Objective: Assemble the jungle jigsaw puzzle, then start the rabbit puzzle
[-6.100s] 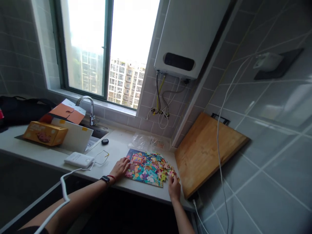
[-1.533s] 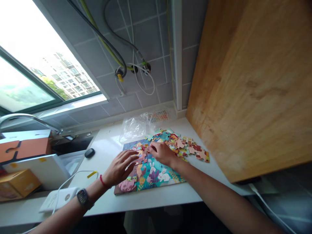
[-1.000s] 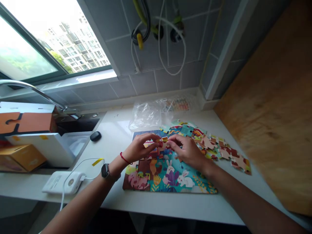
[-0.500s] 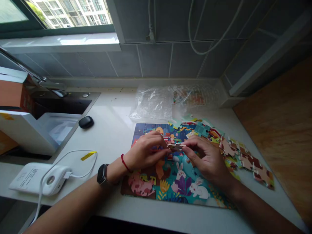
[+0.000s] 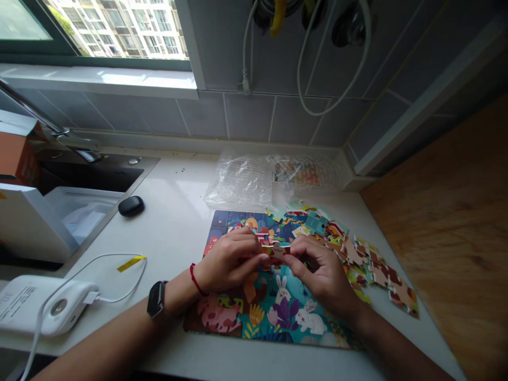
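Between my two hands, just above the puzzle, is a brown and cream puzzle piece, perhaps more than one joined. My left hand pinches its left end between thumb and fingers. The right end is pinched by my right hand. Below lies a colourful jigsaw puzzle with white rabbits, flowers and a pink pig; my hands hide part of its middle. Loose puzzle pieces, some joined in a strip, lie on the right, and more are heaped on the puzzle's upper right corner.
Clear plastic wrap with a picture card lies along the wall. On the left are a black mouse-shaped object, a white power bank with a cable, and a sink holding boxes. A wooden panel borders the right side.
The held piece has tilted so that its printed face shows more. Both hands keep their pinch on it. My view has shifted slightly up and to the right.
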Demonstrator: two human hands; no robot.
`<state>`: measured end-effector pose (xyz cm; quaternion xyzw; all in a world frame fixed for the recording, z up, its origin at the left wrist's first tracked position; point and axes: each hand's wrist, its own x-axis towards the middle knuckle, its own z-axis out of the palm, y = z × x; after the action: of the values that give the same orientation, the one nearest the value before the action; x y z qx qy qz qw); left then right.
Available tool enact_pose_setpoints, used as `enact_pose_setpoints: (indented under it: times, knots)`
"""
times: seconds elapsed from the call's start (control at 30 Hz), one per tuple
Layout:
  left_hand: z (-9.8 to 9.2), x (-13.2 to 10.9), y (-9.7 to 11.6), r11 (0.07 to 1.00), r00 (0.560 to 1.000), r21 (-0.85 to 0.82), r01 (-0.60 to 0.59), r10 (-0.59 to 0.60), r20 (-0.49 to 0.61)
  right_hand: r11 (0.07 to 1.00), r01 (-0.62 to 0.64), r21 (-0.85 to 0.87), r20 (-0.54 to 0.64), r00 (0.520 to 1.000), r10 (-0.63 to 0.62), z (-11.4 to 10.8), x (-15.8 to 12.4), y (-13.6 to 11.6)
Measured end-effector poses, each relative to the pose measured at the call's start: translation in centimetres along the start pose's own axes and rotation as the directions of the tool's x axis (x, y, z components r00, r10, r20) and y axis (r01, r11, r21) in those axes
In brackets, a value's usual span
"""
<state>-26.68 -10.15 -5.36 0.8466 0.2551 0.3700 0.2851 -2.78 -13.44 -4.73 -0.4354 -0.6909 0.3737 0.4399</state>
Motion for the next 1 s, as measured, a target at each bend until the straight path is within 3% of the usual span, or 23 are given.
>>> enact_pose_setpoints:
  times: [0.17,0.3,0.6,0.73,0.87,1.0]
  knots:
    - [-0.1,0.1,-0.1,0.997,0.999,0.067,-0.033,0.031,0.020,0.980,-0.142,0.137,0.046,0.990,0.137,0.2,-0.3,0.2]
    - [0.0,-0.1,-0.4,0.992,0.996,0.123,-0.017,0.027,-0.085,0.952,-0.233,0.199,0.079,0.972,0.221,0.1,-0.3,0.4]
    - [-0.1,-0.2,-1.0,0.986,0.985,0.153,-0.068,0.090,-0.145,0.939,-0.281,0.198,0.100,0.959,0.266,0.2,-0.1,0.3]
    - [-0.4,0.0,-1.2,0.979,0.981,0.186,-0.087,0.117,-0.157,0.932,-0.319,0.172,0.045,0.948,0.316,0.3,-0.3,0.5]
    - [-0.5,0.0,-1.5,0.972,0.982,0.213,-0.094,0.125,-0.139,0.981,-0.193,0.015,-0.036,0.980,0.194,0.0,-0.3,0.5]
    - [-0.4,-0.1,-1.6,0.973,0.983,0.214,-0.092,0.123,-0.135,0.982,0.018,-0.189,-0.002,1.000,-0.019,-0.5,0.0,0.4]
